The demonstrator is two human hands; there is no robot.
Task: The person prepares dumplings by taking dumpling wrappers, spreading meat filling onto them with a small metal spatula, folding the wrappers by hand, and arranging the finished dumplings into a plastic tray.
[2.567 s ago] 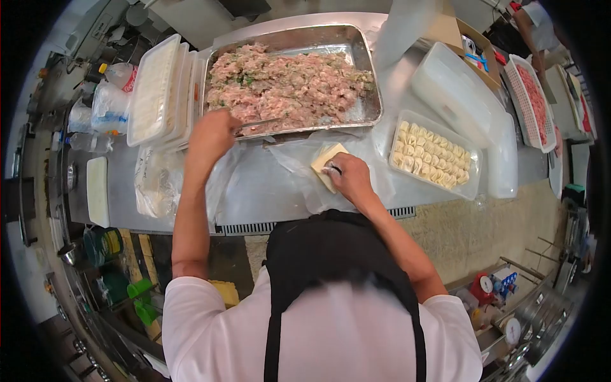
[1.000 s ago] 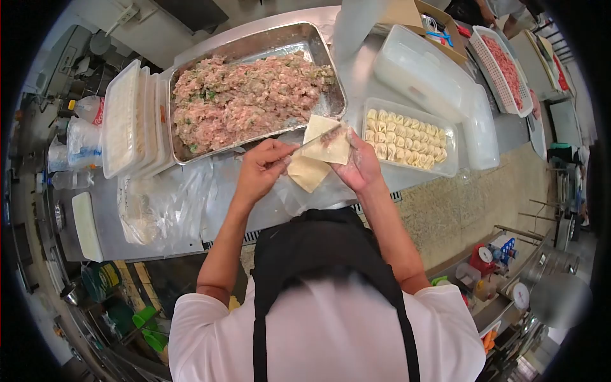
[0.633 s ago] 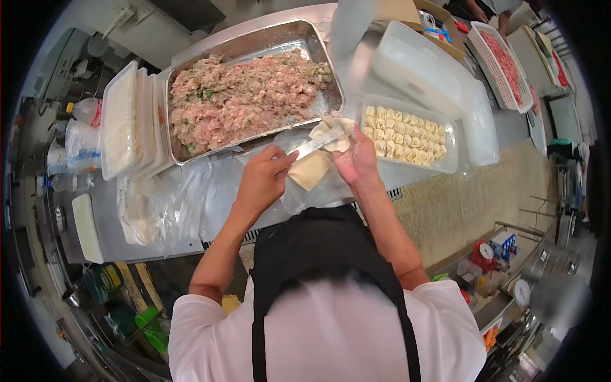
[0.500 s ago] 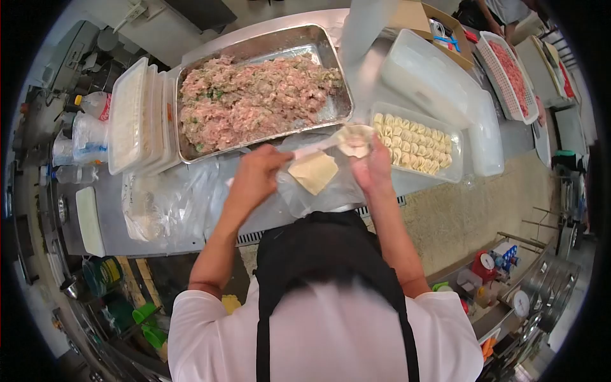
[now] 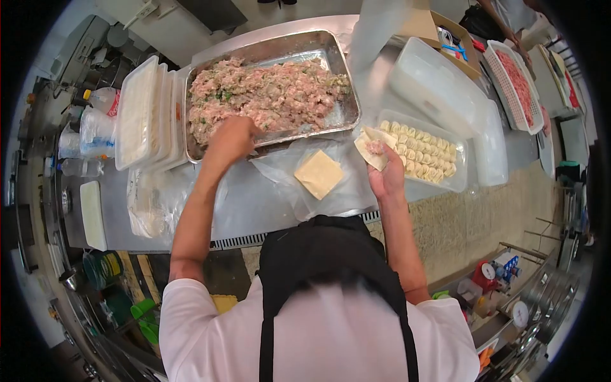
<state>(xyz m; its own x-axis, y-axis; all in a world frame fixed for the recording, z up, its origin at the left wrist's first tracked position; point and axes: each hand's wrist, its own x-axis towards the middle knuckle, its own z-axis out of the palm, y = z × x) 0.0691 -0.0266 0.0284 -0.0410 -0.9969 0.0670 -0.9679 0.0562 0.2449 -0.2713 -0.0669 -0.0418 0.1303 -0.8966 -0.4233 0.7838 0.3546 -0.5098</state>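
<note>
At the near edge of the metal tray (image 5: pixel 354 83) of minced meat (image 5: pixel 273 95), my left hand (image 5: pixel 233 139) is closed. The flat spatula it held a moment earlier is mostly hidden, so its exact position is hard to see. In my right hand (image 5: pixel 388 170) rests a folded wrapper (image 5: pixel 374 150) with a bit of meat on it, near the corner of a clear container (image 5: pixel 459 176) holding rows of wontons (image 5: pixel 423 153). A stack of square wrappers (image 5: pixel 319 174) lies on plastic film between my hands.
Lidded containers (image 5: pixel 137 114) stand stacked left of the tray, with a plastic bag (image 5: pixel 147 207) nearer me. Large clear boxes (image 5: pixel 439 89) and a white basket of meat (image 5: pixel 517 86) are at the right. Another person's arm (image 5: pixel 499 19) shows at the top right.
My left hand has moved away from the wrapper, up and left to the tray. My right hand has shifted slightly right and down, still holding the wrapper with meat.
</note>
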